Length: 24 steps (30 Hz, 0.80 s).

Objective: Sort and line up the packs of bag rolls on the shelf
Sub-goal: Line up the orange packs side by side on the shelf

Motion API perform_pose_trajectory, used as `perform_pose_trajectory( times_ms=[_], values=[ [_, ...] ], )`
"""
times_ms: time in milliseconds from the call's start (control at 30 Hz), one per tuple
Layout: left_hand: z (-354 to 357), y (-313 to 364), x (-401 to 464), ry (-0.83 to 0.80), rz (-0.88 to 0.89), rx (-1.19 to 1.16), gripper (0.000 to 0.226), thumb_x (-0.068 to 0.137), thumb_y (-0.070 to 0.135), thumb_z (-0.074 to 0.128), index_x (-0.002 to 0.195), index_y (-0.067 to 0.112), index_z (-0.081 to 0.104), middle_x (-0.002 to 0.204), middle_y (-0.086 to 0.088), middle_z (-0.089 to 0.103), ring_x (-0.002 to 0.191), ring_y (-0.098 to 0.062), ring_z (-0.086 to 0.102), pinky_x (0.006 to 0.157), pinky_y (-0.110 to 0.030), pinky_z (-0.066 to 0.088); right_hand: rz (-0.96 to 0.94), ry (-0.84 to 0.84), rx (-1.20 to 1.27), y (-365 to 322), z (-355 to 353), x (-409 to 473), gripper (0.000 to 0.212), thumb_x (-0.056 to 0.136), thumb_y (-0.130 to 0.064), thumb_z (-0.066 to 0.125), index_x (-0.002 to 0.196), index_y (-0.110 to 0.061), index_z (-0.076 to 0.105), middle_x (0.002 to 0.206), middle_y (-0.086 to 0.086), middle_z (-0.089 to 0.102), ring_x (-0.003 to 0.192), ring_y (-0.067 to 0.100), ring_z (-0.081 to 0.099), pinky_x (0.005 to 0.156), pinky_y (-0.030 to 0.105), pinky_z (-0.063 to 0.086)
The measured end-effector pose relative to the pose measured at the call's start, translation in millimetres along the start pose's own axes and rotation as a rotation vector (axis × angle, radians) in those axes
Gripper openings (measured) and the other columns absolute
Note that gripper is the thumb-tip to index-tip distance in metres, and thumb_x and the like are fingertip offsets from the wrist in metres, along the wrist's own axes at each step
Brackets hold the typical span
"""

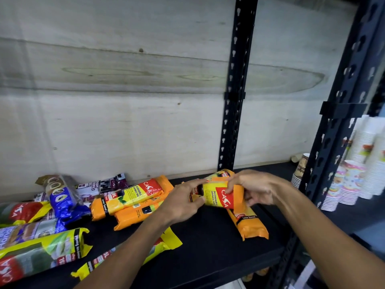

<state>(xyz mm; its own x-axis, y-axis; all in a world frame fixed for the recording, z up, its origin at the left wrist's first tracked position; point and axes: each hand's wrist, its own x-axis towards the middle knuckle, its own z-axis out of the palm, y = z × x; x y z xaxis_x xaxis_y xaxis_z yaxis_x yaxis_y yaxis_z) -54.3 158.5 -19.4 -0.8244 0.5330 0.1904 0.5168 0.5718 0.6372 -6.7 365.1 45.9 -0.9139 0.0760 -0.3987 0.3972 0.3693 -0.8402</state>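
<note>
head view. item: orange pack [216, 195], held over the black shelf [208, 247], above another orange pack [248, 224]. left hand [183, 203] pinches its left end with curled fingers; right hand [256, 188] curls fingers round its right end. step, judged: sorting orange with orange. next calls for laying it parallel beside that pack, ends level.

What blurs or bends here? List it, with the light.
Head view: both hands, left and right, and the orange pack they hold are motion-blurred; wide-angle lens bows the shelf uprights; flat, even light, faint sheen on the left packs.
</note>
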Motion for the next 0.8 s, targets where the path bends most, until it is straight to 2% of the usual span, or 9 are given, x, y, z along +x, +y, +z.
perform_pose_trajectory(
  times_ms=[67,167,300,367,433,533,667,733,800],
  values=[
    [2.8,-0.7,2.3,-0.005,0.045,0.036,0.062,0.092,0.040,0.060,0.149,0.040,0.034,0.152,0.008,0.041,0.140,-0.016,0.037,0.116,-0.040,0.033,-0.039,0.033,-0.088,-7.6,-12.7,-8.4,0.044,0.087,-0.014,0.068,0.129,-0.009,0.055,0.116,0.018,0.068,0.108,0.033,0.066,0.091,0.046,0.058],
    [3.9,3.6,2.9,0.066,0.090,0.092,0.061,0.092,0.044,0.059,0.148,0.036,0.036,0.142,0.007,0.046,0.135,-0.014,0.038,0.113,-0.038,0.035,-0.107,0.068,-0.144,-18.5,-27.3,-21.9,0.035,0.090,-0.016,0.065,0.124,-0.010,0.061,0.113,0.016,0.070,0.104,0.030,0.067,0.077,0.040,0.059],
    [1.7,19.7,-5.6,0.070,0.071,0.069,0.048,0.090,0.046,0.061,0.133,0.027,0.054,0.119,0.004,0.053,0.114,-0.014,0.054,0.097,-0.031,0.047,-0.199,0.169,-0.106,-27.8,-34.5,-19.5,0.027,0.091,-0.023,0.068,0.116,-0.014,0.066,0.103,0.008,0.077,0.087,0.018,0.068,0.069,0.028,0.049],
    [4.1,27.7,-13.6,0.051,0.013,-0.077,0.033,0.090,0.043,0.065,0.119,0.028,0.057,0.102,0.010,0.057,0.098,-0.015,0.063,0.082,-0.033,0.055,-0.225,0.199,-0.093,-29.7,-29.6,-12.6,0.026,0.091,-0.026,0.070,0.115,-0.018,0.067,0.097,0.002,0.079,0.079,0.015,0.070,0.064,0.025,0.046],
    [11.1,29.1,-19.0,0.048,-0.058,-0.211,0.023,0.090,0.039,0.066,0.107,0.028,0.057,0.089,0.017,0.060,0.086,-0.015,0.067,0.077,-0.033,0.057,-0.238,0.236,-0.078,-27.0,-19.0,-3.1,0.023,0.092,-0.027,0.070,0.114,-0.020,0.067,0.095,0.000,0.079,0.073,0.011,0.068,0.060,0.022,0.043],
    [23.3,22.6,-21.3,0.036,-0.190,-0.371,0.033,0.086,0.039,0.071,0.107,0.015,0.064,0.095,0.007,0.070,0.089,-0.012,0.070,0.082,-0.033,0.059,-0.255,0.285,-0.021,-18.2,1.6,12.2,0.022,0.090,-0.026,0.072,0.109,-0.020,0.065,0.098,0.000,0.076,0.080,0.014,0.067,0.062,0.025,0.043],
    [36.9,15.8,-20.9,-0.003,-0.372,-0.555,0.039,0.083,0.032,0.076,0.109,0.004,0.065,0.102,-0.008,0.075,0.092,-0.020,0.074,0.080,-0.041,0.062,-0.236,0.360,-0.030,-4.3,21.0,37.4,0.021,0.084,-0.031,0.078,0.093,-0.024,0.060,0.092,-0.005,0.071,0.087,0.014,0.068,0.075,0.030,0.053],
    [42.4,12.6,-19.9,-0.003,-0.437,-0.601,0.043,0.082,0.030,0.078,0.109,-0.001,0.064,0.103,-0.011,0.074,0.091,-0.021,0.074,0.078,-0.040,0.063,-0.235,0.371,-0.046,0.7,29.2,48.0,0.022,0.085,-0.031,0.078,0.087,-0.025,0.057,0.088,-0.007,0.067,0.079,0.009,0.064,0.069,0.026,0.051],
    [46.1,9.1,-18.5,0.005,-0.491,-0.643,0.045,0.082,0.026,0.078,0.109,-0.007,0.063,0.105,-0.013,0.074,0.090,-0.023,0.074,0.074,-0.038,0.064,-0.218,0.375,-0.073,6.8,35.0,57.3,0.021,0.086,-0.034,0.076,0.093,-0.020,0.062,0.092,-0.003,0.069,0.078,0.009,0.064,0.065,0.024,0.048]
  ],
)
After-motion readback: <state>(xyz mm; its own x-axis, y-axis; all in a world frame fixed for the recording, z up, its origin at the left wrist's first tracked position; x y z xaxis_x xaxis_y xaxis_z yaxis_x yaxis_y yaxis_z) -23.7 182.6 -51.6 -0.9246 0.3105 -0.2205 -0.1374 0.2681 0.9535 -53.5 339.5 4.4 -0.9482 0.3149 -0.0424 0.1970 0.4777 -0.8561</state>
